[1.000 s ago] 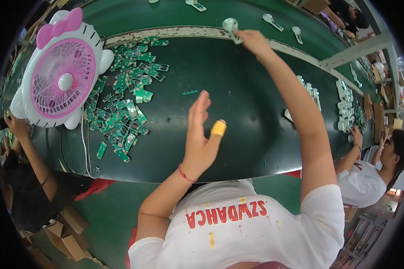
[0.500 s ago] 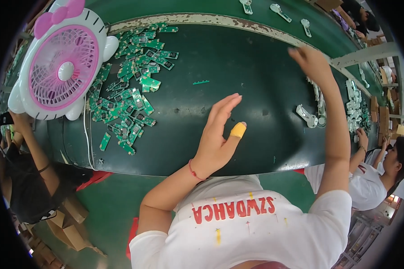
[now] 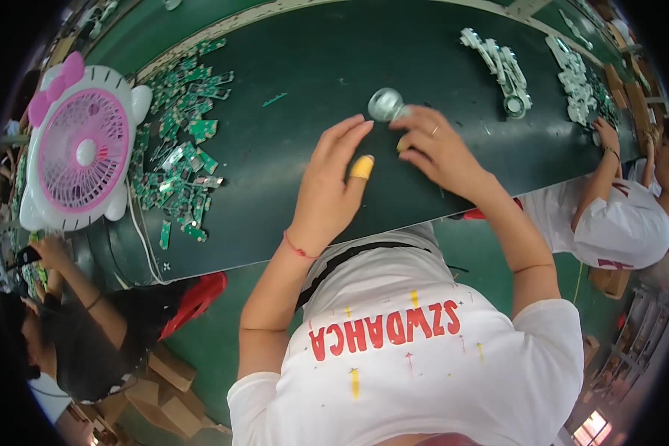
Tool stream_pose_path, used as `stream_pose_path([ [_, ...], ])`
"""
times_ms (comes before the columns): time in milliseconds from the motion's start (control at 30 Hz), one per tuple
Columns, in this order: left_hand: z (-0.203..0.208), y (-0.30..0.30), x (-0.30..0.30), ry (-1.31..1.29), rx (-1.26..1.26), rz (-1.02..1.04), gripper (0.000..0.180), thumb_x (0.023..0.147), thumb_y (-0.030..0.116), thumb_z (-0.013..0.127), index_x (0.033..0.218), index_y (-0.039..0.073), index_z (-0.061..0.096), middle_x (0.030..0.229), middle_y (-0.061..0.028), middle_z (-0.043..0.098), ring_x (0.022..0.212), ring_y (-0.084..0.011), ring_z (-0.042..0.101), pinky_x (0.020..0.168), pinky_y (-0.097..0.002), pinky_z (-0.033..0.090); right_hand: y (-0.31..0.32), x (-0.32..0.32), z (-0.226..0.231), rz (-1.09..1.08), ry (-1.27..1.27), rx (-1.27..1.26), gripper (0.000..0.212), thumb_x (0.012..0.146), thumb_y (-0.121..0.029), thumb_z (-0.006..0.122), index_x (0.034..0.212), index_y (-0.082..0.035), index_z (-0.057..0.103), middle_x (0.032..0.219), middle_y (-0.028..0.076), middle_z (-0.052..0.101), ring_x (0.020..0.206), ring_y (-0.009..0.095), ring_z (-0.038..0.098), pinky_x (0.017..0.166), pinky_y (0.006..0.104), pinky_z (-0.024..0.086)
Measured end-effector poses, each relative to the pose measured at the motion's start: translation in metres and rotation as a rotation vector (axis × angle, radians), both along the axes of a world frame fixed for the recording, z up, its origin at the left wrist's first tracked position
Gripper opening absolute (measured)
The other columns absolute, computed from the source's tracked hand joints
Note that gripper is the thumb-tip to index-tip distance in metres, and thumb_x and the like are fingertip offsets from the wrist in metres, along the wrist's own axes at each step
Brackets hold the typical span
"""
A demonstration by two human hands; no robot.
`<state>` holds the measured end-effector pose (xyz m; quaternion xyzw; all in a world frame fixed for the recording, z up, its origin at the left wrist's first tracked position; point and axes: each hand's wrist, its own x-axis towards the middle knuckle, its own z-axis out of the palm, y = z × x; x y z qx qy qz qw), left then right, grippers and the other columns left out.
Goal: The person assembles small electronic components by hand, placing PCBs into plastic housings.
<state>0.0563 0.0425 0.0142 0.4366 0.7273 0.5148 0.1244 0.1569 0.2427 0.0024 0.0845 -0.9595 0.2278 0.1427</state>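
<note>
My right hand point(image 3: 436, 151) has its fingers closed on a whitish plastic housing with a round, shiny head point(image 3: 386, 105). The head juts out past the fingertips over the dark table; the rest of the piece is hidden by the fingers. My left hand point(image 3: 331, 175) is open beside it, fingers extended and apart from the housing, with a yellow cover point(image 3: 362, 166) on the thumb. Another yellow cover shows on a finger of my right hand. To the right lie several similar white housings point(image 3: 507, 77) in a row.
A heap of green circuit boards point(image 3: 178, 178) covers the table's left part. A white and pink fan point(image 3: 85, 152) with a cable point(image 3: 135, 215) stands beyond it. A thin green strip point(image 3: 274, 99) lies mid-table. Co-workers sit at left and right, near more housings point(image 3: 572, 82).
My right hand has come back from the far right to the middle, now with a round-headed housing in it. My left hand stays open nearby. The whole view has shifted.
</note>
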Motion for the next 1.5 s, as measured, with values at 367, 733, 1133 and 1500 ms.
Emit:
stream_pose_path([
  [367, -0.017, -0.032, 0.019, 0.365, -0.261, 0.123, 0.058, 0.070, 0.005, 0.065, 0.125, 0.010, 0.049, 0.103, -0.0060, 0.054, 0.099, -0.0242, 0.049, 0.084, -0.0356, 0.037, -0.048, -0.003, -0.002, 0.197, 0.050, 0.082, 0.024, 0.075, -0.004, 0.060, 0.099, -0.004, 0.056, 0.098, 0.010, 0.054, 0.105, 0.028, 0.051, 0.098, 0.0460, 0.037],
  [733, -0.019, -0.025, 0.010, 0.408, -0.236, 0.174, 0.075, 0.069, 0.006, 0.067, 0.136, 0.005, 0.034, 0.100, -0.0080, 0.053, 0.093, -0.0244, 0.051, 0.080, -0.0361, 0.038, -0.068, -0.027, 0.018, 0.097, 0.131, -0.189, 0.019, 0.072, -0.003, 0.066, 0.089, -0.007, 0.059, 0.089, 0.007, 0.058, 0.090, 0.025, 0.056, 0.094, 0.0459, 0.037],
  [1133, 0.006, -0.089, -0.086, 0.584, -0.291, 0.462, 0.044, 0.069, -0.013, 0.045, 0.104, 0.007, 0.061, 0.107, -0.0109, 0.061, 0.100, -0.0305, 0.055, 0.089, -0.0378, 0.043, -0.069, -0.046, 0.000, 0.130, -0.425, -0.930, 0.025, 0.079, 0.000, 0.063, 0.104, -0.002, 0.057, 0.087, 0.004, 0.061, 0.078, 0.010, 0.058, 0.072, 0.0228, 0.047],
  [1500, -0.011, -0.101, -0.141, 0.684, -0.441, 0.389, 0.026, 0.076, 0.002, 0.057, 0.099, 0.013, 0.066, 0.092, -0.0051, 0.059, 0.088, -0.0264, 0.055, 0.078, -0.0352, 0.044, -0.063, -0.042, 0.005, 0.181, -0.275, -0.443, 0.013, 0.086, -0.008, 0.056, 0.097, 0.000, 0.057, 0.084, 0.005, 0.059, 0.075, 0.013, 0.056, 0.071, 0.0257, 0.046],
])
